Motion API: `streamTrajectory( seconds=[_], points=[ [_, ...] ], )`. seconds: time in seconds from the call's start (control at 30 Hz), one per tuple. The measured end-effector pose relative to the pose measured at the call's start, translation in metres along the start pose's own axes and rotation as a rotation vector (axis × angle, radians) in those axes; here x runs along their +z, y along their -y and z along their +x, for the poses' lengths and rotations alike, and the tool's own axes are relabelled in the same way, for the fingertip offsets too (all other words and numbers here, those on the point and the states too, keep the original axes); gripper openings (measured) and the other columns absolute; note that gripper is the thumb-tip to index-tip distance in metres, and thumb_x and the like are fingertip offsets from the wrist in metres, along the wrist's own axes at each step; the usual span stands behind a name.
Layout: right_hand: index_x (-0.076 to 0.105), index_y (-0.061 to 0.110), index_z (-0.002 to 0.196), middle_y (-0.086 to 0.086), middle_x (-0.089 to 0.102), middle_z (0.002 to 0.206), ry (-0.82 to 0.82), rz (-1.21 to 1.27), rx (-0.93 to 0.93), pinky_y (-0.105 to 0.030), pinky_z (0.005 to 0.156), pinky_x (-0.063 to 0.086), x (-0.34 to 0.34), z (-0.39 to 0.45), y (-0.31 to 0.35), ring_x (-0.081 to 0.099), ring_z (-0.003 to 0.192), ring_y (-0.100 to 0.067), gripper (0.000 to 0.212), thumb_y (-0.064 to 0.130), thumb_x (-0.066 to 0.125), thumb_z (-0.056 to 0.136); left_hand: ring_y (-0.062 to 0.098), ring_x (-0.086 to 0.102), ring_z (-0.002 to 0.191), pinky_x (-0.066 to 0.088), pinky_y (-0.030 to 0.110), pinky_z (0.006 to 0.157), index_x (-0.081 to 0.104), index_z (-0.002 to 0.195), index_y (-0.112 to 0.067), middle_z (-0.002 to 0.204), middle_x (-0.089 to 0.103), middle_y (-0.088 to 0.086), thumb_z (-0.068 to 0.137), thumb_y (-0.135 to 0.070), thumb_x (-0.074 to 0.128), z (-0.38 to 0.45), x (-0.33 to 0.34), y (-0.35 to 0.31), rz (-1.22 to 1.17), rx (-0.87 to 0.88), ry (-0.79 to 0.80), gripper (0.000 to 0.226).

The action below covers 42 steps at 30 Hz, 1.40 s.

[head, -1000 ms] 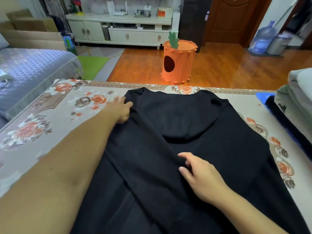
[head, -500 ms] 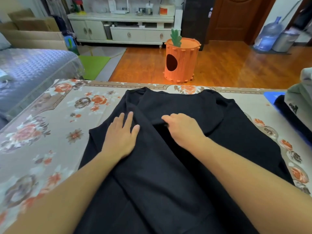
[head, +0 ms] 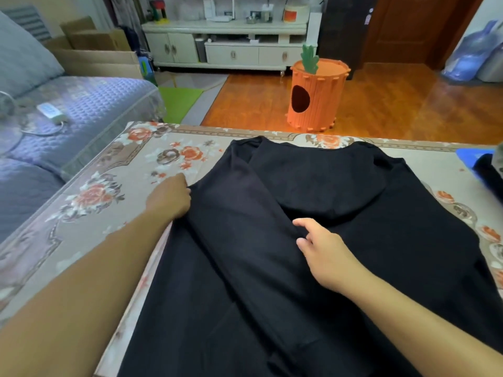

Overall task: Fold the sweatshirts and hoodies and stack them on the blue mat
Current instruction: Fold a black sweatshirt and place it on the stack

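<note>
A black hoodie (head: 313, 240) lies spread flat on the floral-covered table (head: 109, 202), hood at the far end. Its left sleeve is folded in across the body as a long diagonal band. My left hand (head: 170, 198) is at the hoodie's left side edge, fingers curled onto the fabric there. My right hand (head: 324, 247) sits mid-garment and pinches the inner edge of the folded sleeve. A corner of the blue mat (head: 469, 156) shows at the far right, with a dark folded garment (head: 487, 172) lying on it.
A grey-blue sofa (head: 81, 110) with a white charger stands left of the table. Beyond the table's far edge stand an orange carrot-shaped bin (head: 317, 96) on the wooden floor, a white cabinet and a water bottle.
My left hand slid out from the sleeve to the hoodie's left edge. My right hand drew back toward me along the sleeve fold.
</note>
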State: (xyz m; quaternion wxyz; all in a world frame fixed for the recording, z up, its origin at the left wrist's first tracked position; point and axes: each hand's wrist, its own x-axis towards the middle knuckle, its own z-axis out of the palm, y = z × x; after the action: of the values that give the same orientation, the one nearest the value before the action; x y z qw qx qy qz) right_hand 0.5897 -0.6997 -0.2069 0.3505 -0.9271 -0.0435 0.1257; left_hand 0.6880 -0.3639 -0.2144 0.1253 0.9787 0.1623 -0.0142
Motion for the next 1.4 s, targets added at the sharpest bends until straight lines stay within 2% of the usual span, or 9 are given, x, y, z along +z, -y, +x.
streamTrajectory(
  seconds=[0.13, 0.27, 0.43, 0.53, 0.6, 0.77, 0.97, 1.17, 1.4],
  points=[
    [0.034, 0.037, 0.146, 0.003, 0.063, 0.109, 0.054, -0.188, -0.001, -0.033, 0.082, 0.051, 0.007, -0.007, -0.001, 0.061, 0.096, -0.021, 0.048, 0.031, 0.048, 0.101, 0.04, 0.047, 0.126, 0.041, 0.049, 0.1, 0.054, 0.126, -0.009, 0.136, 0.05, 0.021, 0.09, -0.013, 0.052, 0.006, -0.01, -0.013, 0.316, -0.17, 0.013, 0.036],
    [0.023, 0.041, 0.153, 0.006, 0.045, 0.11, -0.137, -0.588, -0.22, -0.03, 0.051, 0.033, 0.015, -0.027, -0.005, 0.043, 0.057, -0.017, 0.06, 0.023, 0.047, 0.1, 0.043, 0.045, 0.132, 0.037, 0.048, 0.109, 0.057, 0.138, -0.009, 0.143, 0.049, 0.019, 0.089, -0.019, 0.043, 0.0, 0.002, -0.068, 0.072, 0.55, -0.232, 0.052],
    [0.06, 0.029, 0.131, 0.002, 0.041, 0.095, -0.169, -0.775, -0.246, -0.025, 0.04, 0.019, 0.008, -0.034, -0.025, 0.027, 0.043, -0.012, 0.069, 0.004, 0.071, 0.068, 0.028, 0.002, 0.156, 0.007, 0.048, 0.126, -0.003, 0.161, -0.03, 0.17, -0.001, 0.002, 0.101, -0.064, 0.012, -0.007, 0.066, -0.097, 0.103, 0.397, 0.109, 0.071],
    [0.059, 0.026, 0.133, 0.0, 0.053, 0.122, -0.223, -0.623, -0.503, -0.03, 0.076, 0.047, 0.005, -0.053, -0.02, 0.056, 0.096, -0.021, 0.046, 0.029, 0.068, 0.087, 0.031, 0.0, 0.156, 0.005, 0.049, 0.125, -0.009, 0.16, -0.036, 0.17, -0.006, 0.003, 0.098, -0.069, 0.008, -0.007, 0.072, -0.094, 0.151, 0.375, 0.067, 0.072],
    [0.033, 0.034, 0.153, 0.0, 0.031, 0.159, 0.006, -0.626, -0.573, -0.042, 0.117, 0.026, 0.012, -0.069, -0.02, 0.026, 0.146, -0.025, 0.055, 0.053, 0.037, 0.101, 0.036, -0.002, 0.155, 0.004, 0.053, 0.125, -0.012, 0.159, -0.038, 0.169, -0.013, 0.006, 0.098, -0.069, 0.008, -0.015, 0.065, -0.099, 0.165, 0.294, 0.072, 0.072],
    [-0.001, 0.044, 0.156, 0.012, -0.015, 0.165, 0.211, -0.65, -0.447, -0.04, 0.121, -0.014, 0.023, -0.074, -0.035, -0.027, 0.148, -0.012, 0.059, 0.063, 0.01, 0.101, 0.039, -0.016, 0.152, -0.005, 0.066, 0.118, -0.008, 0.16, -0.036, 0.168, -0.016, 0.002, 0.101, -0.06, 0.012, -0.116, 0.07, -0.117, 0.153, 0.285, 0.216, 0.066],
    [0.046, 0.03, 0.147, 0.006, 0.028, 0.162, 0.099, -0.241, -0.395, -0.042, 0.124, 0.006, -0.006, -0.066, -0.024, 0.014, 0.152, -0.013, 0.046, 0.038, 0.03, 0.105, 0.038, -0.003, 0.155, 0.005, 0.058, 0.122, 0.003, 0.16, -0.042, 0.169, -0.002, 0.007, 0.091, -0.068, 0.003, -0.236, 0.068, -0.079, 0.187, 0.434, 0.173, 0.074],
    [0.001, 0.038, 0.157, 0.007, -0.01, 0.167, 0.109, -0.674, -0.217, -0.04, 0.123, -0.006, -0.012, -0.08, -0.08, -0.015, 0.152, -0.018, 0.072, 0.07, 0.002, 0.093, 0.019, -0.002, 0.156, 0.004, 0.044, 0.126, 0.02, 0.159, -0.04, 0.168, 0.007, -0.012, 0.103, -0.054, 0.011, -0.269, 0.06, -0.075, 0.094, 0.714, 0.206, 0.058],
    [0.042, 0.037, 0.146, 0.005, 0.047, 0.134, -0.048, -0.273, -0.274, -0.038, 0.099, 0.046, -0.004, -0.108, -0.054, 0.049, 0.114, -0.016, 0.053, 0.049, 0.046, 0.095, 0.0, 0.05, 0.091, 0.044, 0.026, 0.088, 0.065, 0.111, -0.036, 0.101, 0.053, -0.021, 0.101, -0.028, 0.051, -0.271, 0.041, -0.081, -0.251, 0.797, 0.325, 0.019]
  ],
)
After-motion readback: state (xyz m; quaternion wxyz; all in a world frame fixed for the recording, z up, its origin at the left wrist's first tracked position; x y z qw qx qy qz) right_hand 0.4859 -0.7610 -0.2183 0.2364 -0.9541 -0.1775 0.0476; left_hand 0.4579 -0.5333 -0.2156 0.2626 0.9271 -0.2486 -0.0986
